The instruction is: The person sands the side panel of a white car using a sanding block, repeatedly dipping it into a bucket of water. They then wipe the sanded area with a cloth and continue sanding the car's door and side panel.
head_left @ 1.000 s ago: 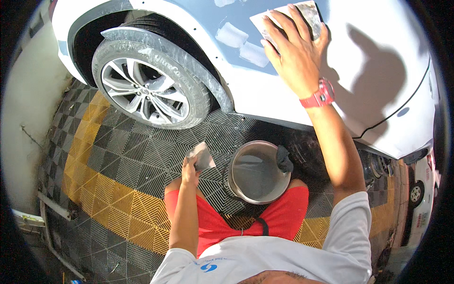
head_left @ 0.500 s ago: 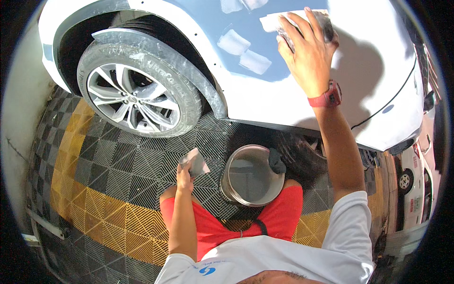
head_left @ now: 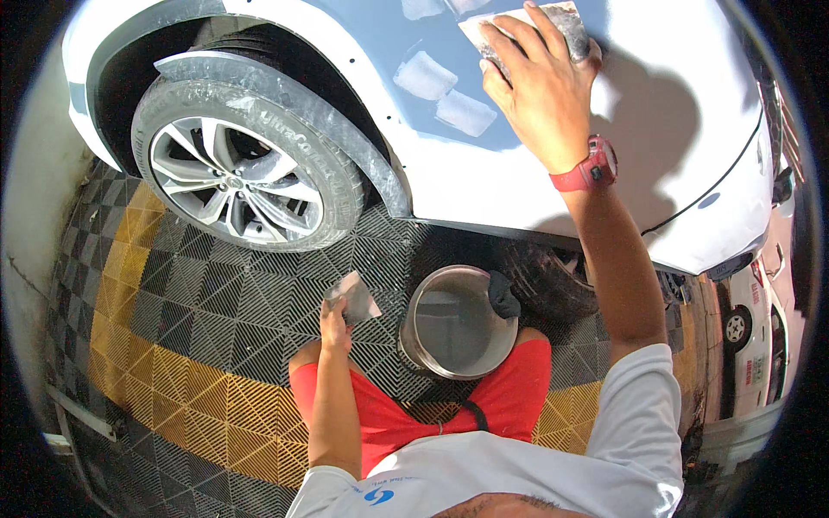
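My right hand [head_left: 548, 108], with a red watch on its wrist, presses a sheet of sandpaper [head_left: 566, 24] flat against the white and grey car panel [head_left: 484, 164]. Its fingers lie over the sheet, thumb at the left edge. To the left on the panel are pale filler-like patches [head_left: 466, 114]. Low in front of my knees, my left hand [head_left: 334, 324] pinches a grey, roughly square piece [head_left: 354, 298] with a pale pinkish edge, which looks like sandpaper. That hand is held away from the car.
A metal bucket [head_left: 409, 341] of greyish water stands between my knees, a dark cloth [head_left: 503, 295] hung over its rim. The car's wheel [head_left: 233, 181] is at the left, under a loose-looking arch trim [head_left: 285, 91]. Black and yellow grid tiles [head_left: 199, 401] cover the floor. Another white vehicle [head_left: 751, 345] stands far right.
My right hand has slid a little up and left over the panel with the sandpaper. My left hand and its piece stay almost where they were.
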Tool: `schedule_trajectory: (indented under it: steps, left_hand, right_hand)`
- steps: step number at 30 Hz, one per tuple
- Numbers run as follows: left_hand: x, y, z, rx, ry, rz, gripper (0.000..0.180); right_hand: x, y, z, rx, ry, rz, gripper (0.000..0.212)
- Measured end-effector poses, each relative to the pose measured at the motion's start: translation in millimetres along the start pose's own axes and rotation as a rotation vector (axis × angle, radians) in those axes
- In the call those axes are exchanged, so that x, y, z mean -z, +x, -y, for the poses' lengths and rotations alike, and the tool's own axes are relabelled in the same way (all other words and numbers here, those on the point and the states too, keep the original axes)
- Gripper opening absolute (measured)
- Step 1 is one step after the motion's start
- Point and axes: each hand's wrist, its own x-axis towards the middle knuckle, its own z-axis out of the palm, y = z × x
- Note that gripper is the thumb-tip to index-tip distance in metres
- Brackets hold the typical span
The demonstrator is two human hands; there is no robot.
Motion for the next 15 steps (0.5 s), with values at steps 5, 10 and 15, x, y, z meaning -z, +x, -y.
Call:
schedule_trajectory:
  steps: [5,10,15]
  left_hand:
    - [2.7,5.0,5.9,0.012,-0.022,-0.004,0.068]
    - [-6.1,1.2,0.6,0.029,0.044,-0.099,0.057]
    - [-4.1,-2.6,-0.1,0.007,0.06,-0.091,0.057]
  right_hand:
    - [-23.1,-47.0,0.7,-0.01,-0.012,0.039,0.045]
    - [-44.7,-96.7,3.3,-0.052,0.003,0.069,0.052]
    - [-30.9,-106.9,4.8,-0.082,0.031,0.103,0.05]
